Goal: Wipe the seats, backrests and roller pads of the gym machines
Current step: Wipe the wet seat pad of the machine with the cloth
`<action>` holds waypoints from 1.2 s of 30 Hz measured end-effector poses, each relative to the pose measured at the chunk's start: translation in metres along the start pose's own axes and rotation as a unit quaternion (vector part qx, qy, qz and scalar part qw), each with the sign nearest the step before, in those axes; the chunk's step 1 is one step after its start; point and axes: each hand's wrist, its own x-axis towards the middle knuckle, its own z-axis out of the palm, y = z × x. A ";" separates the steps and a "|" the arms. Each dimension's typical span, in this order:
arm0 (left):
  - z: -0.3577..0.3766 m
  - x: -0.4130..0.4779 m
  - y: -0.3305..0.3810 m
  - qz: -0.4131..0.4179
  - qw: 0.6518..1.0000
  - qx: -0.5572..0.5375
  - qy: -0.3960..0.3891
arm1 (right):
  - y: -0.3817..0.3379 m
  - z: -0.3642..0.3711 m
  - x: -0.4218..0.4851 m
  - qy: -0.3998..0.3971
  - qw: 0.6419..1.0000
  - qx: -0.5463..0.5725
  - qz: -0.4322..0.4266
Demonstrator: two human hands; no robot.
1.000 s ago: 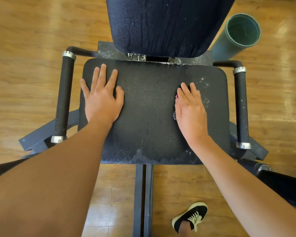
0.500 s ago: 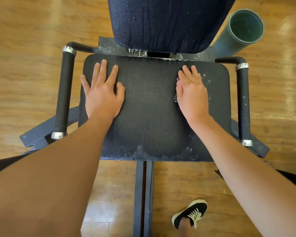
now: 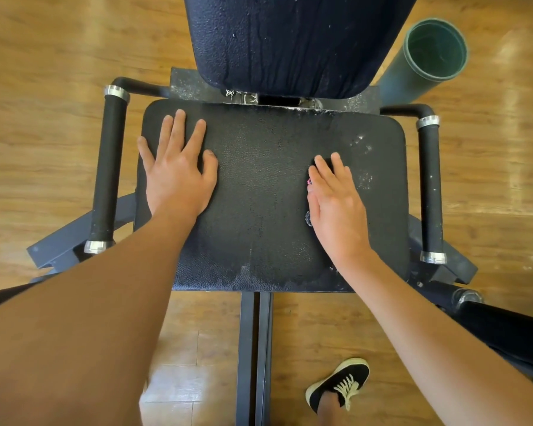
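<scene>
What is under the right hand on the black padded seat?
Under the right hand, only a pink speck and a crumpled grey scrap peek out; the rest is covered.

Across glossy honey-brown wood-plank floor (image 3: 43, 87): dark green open-topped hollow cylinder (image 3: 408, 79) upright at upper right, black low sneaker with cream sole and laces (image 3: 340, 384) near bottom, just right of dark metal frame beam (image 3: 254, 348).

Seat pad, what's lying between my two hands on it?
In the head view, only bare black seat pad shows between the left hand and the right hand; a small pink bit peeks from under the right hand's inner edge.
</scene>
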 end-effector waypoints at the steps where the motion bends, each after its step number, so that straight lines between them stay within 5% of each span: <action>1: 0.000 0.000 0.000 -0.001 1.000 0.000 0.000 | 0.000 0.001 0.006 -0.002 1.000 0.001 0.003; 36: -0.001 -0.001 0.001 0.001 1.000 0.000 0.004 | -0.008 -0.002 -0.022 -0.016 0.998 0.012 0.058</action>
